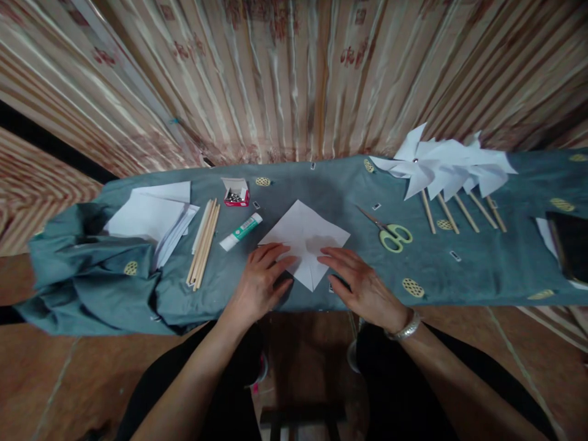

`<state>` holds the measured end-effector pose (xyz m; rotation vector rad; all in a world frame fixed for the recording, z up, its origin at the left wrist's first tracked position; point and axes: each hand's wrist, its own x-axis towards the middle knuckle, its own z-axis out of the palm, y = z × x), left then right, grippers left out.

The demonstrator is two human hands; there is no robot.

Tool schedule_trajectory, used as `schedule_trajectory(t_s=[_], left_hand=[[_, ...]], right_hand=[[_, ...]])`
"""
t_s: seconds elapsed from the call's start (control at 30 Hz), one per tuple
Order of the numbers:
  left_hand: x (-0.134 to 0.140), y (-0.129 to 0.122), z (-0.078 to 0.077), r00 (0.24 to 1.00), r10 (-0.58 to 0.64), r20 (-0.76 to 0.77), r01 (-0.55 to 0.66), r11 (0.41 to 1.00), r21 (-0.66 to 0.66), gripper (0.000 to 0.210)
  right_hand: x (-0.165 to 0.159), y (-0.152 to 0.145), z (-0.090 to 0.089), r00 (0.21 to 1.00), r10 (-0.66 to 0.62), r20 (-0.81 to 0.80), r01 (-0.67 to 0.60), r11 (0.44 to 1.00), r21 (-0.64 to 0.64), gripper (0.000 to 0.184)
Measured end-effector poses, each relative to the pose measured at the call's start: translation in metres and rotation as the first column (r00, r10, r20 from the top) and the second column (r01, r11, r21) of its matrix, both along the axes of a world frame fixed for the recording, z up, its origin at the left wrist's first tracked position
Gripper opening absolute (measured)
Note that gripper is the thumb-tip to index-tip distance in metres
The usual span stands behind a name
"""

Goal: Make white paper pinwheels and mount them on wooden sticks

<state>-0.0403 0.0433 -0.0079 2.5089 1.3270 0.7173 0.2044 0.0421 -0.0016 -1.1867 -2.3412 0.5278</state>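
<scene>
the left hand (pixel 266 278) is open, its fingers loosely bent, the tips resting on the left part of the paper (pixel 303 229). the right hand (pixel 362 288) is open too, fingers spread, the tips at the sheet's lower right edge; neither hand is closed around anything. the paper lies between them on the cloth (pixel 331 180), turned like a diamond, one corner toward the person, with crease lines meeting near its middle. a bracelet (pixel 406 327) circles the right wrist.

just beyond the left hand lies a glue stick (pixel 241 231), slanted, and behind it an open red box (pixel 236 195) of small metal bits. farther left, thin wooden sticks (pixel 204 245) lie in a bundle, next to a loose pile of white sheets (pixel 149 214).

to the right of the paper are green-handled scissors (pixel 390 236), blades pointing away to the upper left. past them, white pinwheels (pixel 454 165) overlap in a row, their sticks toward the person. at the far right lies a dark, flat object (pixel 569 245), partly over something white. a striped curtain (pixel 294 86) hangs behind.
</scene>
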Motion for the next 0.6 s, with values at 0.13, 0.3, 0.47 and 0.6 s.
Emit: schedule_trajectory(t_s=[0.13, 0.3, 0.47, 0.6], left_hand=[[-0.0011, 0.0013, -0.0012, 0.998, -0.064, 0.008, 0.064, 0.998, -0.008, 0.029], [0.0005, 0.0010, -0.0025, 0.996, -0.083, -0.030, 0.084, 0.996, 0.020, 0.023], [0.0029, 0.0010, -0.0074, 0.996, -0.086, -0.026, 0.087, 0.994, 0.066, 0.021], [0.0039, 0.0026, -0.0087, 0.997, -0.071, 0.007, 0.069, 0.992, 0.110, 0.018]], right_hand=[[-0.0024, 0.0005, -0.0020, 1.000, 0.011, 0.013, -0.011, 1.000, -0.003, 0.038], [-0.0044, 0.0028, 0.0000, 1.000, 0.010, 0.021, -0.010, 1.000, -0.005, 0.038], [-0.0049, 0.0056, 0.0029, 1.000, 0.011, 0.018, -0.011, 1.000, -0.014, 0.037], [-0.0027, 0.0080, 0.0052, 1.000, 0.023, 0.011, -0.023, 0.999, -0.048, 0.044]])
